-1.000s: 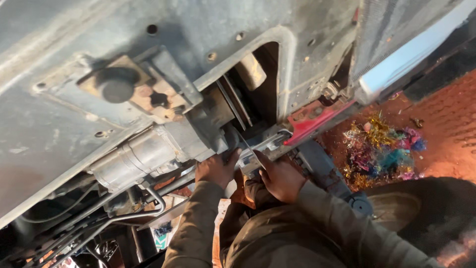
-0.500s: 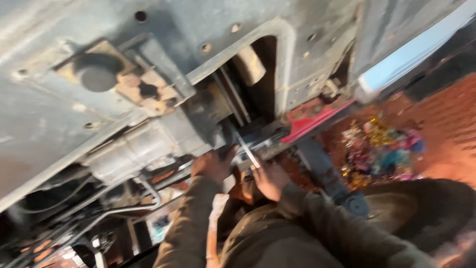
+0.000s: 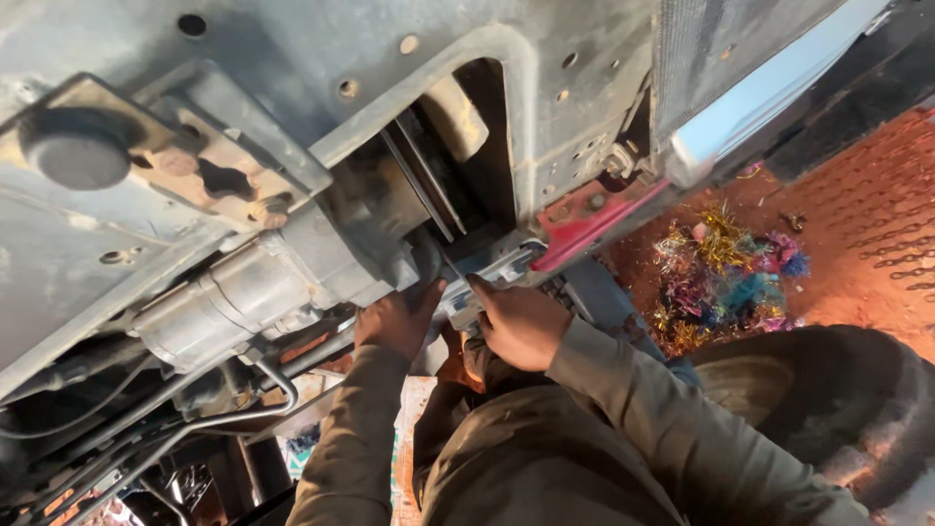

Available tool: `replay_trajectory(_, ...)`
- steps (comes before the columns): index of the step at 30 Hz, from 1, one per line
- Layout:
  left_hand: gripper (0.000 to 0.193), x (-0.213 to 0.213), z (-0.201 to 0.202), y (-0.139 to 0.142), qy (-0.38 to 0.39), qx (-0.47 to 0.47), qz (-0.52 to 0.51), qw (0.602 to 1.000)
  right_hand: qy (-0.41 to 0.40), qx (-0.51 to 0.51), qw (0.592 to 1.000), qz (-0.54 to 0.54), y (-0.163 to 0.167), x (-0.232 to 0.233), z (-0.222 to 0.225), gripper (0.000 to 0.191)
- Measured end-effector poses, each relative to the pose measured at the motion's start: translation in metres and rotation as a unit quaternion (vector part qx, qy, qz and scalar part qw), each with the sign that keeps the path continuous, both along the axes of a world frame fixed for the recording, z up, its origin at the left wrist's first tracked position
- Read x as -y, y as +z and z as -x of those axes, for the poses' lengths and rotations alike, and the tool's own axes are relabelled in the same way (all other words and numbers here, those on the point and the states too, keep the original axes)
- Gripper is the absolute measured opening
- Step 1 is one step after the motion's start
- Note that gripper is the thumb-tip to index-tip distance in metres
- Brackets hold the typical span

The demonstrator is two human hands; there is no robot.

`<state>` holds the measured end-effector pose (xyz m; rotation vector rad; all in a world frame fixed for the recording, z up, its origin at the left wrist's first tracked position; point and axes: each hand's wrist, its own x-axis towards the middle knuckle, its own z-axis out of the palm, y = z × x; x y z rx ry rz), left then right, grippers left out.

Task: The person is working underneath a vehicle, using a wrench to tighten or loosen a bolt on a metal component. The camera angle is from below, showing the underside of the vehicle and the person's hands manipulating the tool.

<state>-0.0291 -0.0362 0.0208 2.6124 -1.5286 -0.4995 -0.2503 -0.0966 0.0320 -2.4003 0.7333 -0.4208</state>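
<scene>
The metal bracket, a pale silvery piece with a shiny edge, sits up under the grey underside of the vehicle, just below the dark opening in the frame and beside a red painted bar. Both hands are raised to it from below. The left hand is curled with its fingers pressed up against the bracket's left end, next to the grey cylindrical housing that runs off to the left; I cannot tell whether it truly grips anything or only braces there. The right hand is closed into a loose fist around the bracket's right part, knuckles outward, thumb tucked up toward the metal. Both arms are in olive-brown sleeves, elbows bent and dropped low, forearms angled up and meeting at the bracket, so the two hands are just beside each other.

The bracket looks worn and dusty, part of it hidden behind the fingers. To the left a rusty mount plate with a round rubber pad is fixed to the frame. On the right lie a dark tyre and, on the reddish floor, a heap of coloured tinsel.
</scene>
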Motion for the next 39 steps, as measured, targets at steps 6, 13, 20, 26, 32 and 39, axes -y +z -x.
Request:
replay_trajectory(6, 0.094, 0.001, 0.000, 0.003, 0.010, -0.034, -0.052, 0.998, -0.070, -0.038, 0.997, -0.006, -0.063, -0.027, -0.009, 0.066)
replay_trajectory(13, 0.095, 0.001, 0.002, 0.004, 0.015, -0.030, -0.012, 0.999, -0.105, -0.015, 0.994, -0.036, -0.053, -0.028, -0.001, 0.064)
replay_trajectory(20, 0.093, 0.001, 0.000, 0.002, 0.018, -0.011, -0.001, 1.000, -0.017, -0.029, 0.999, -0.040, -0.001, 0.004, 0.003, 0.053)
replay_trajectory(26, 0.088, 0.001, 0.006, 0.009, 0.030, -0.020, -0.010, 0.999, -0.052, -0.057, 0.991, -0.107, -0.036, -0.010, -0.002, 0.060)
replay_trajectory(32, 0.086, -0.002, 0.001, 0.006, -0.020, -0.002, 0.083, 0.996, -0.113, 0.017, 0.993, -0.006, -0.081, -0.022, -0.005, 0.051)
replay_trajectory(39, 0.085, 0.000, 0.003, 0.009, 0.018, -0.044, -0.030, 0.998, -0.067, -0.088, 0.986, -0.128, -0.018, -0.018, 0.007, 0.072)
